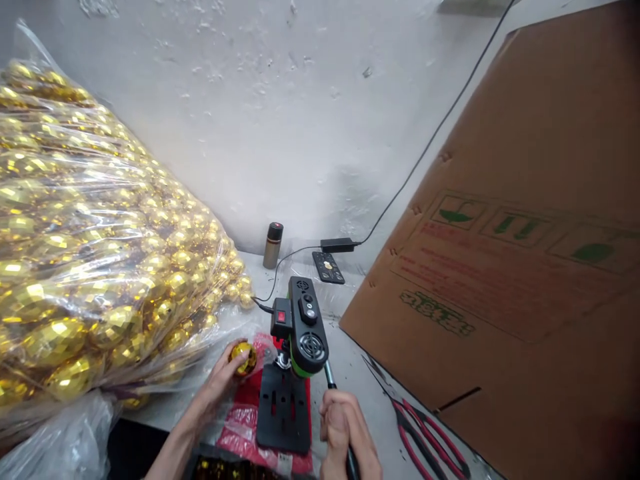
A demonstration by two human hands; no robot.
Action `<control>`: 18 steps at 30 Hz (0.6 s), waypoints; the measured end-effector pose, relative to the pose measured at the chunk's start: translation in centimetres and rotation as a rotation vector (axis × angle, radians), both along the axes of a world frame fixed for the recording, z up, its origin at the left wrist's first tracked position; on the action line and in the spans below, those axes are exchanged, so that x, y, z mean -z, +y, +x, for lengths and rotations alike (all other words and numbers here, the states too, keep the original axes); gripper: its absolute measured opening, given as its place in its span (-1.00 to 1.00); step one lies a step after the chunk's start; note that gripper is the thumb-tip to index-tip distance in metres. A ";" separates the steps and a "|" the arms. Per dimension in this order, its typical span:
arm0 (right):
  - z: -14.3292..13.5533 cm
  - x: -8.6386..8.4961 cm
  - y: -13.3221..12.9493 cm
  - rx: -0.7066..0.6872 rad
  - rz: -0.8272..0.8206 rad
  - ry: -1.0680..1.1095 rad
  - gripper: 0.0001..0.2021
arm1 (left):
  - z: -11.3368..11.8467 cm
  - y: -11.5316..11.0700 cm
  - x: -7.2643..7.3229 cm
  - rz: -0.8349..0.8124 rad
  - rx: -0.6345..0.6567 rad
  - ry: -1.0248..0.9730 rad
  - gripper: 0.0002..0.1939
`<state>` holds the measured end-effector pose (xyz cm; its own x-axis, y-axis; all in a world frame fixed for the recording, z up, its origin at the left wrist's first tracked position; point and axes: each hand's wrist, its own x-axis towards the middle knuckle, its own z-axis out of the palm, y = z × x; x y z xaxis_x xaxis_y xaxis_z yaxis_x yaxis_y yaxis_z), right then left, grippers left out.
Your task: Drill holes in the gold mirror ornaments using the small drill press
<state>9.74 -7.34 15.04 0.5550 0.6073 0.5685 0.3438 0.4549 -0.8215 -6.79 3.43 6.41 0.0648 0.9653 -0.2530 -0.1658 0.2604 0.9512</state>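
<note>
A shiny gold ball [243, 359] is held in my left hand [226, 371], just left of a small black machine [309, 327] with a red switch and round vents. My right hand [347, 433] is wrapped round the black handle of a metal lever [329, 375] at the machine's right side. The machine's slotted black base plate [283, 417] rests on a red plastic sheet [241, 427]. Nothing shows on the plate.
A clear bag of gold balls [115, 247] fills the left. A large cardboard box [500, 267] leans at right, with red-handled scissors [425, 433] beside it. Behind the machine are a phone [328, 267], a power adapter [337, 245] with cable, and a bottle [273, 247].
</note>
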 end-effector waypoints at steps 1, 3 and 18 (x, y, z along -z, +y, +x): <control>0.4 0.2 0.1 -0.016 0.032 -0.042 -0.66 | 0.3 -1.1 0.4 -0.059 0.015 -0.125 -0.24; 1.3 0.5 0.3 -0.055 0.098 -0.155 -0.68 | 0.9 -2.9 0.9 -0.128 0.044 -0.259 -0.23; 2.1 0.3 0.4 -0.091 0.140 -0.290 -0.71 | 3.3 -5.4 0.1 -0.450 -0.226 -0.632 -0.83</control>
<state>11.80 -6.99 14.69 0.3044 0.5521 0.7762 0.5069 0.5960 -0.6227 -3.44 -1.95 6.28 0.1407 0.7867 -0.6011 -0.7316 0.4917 0.4722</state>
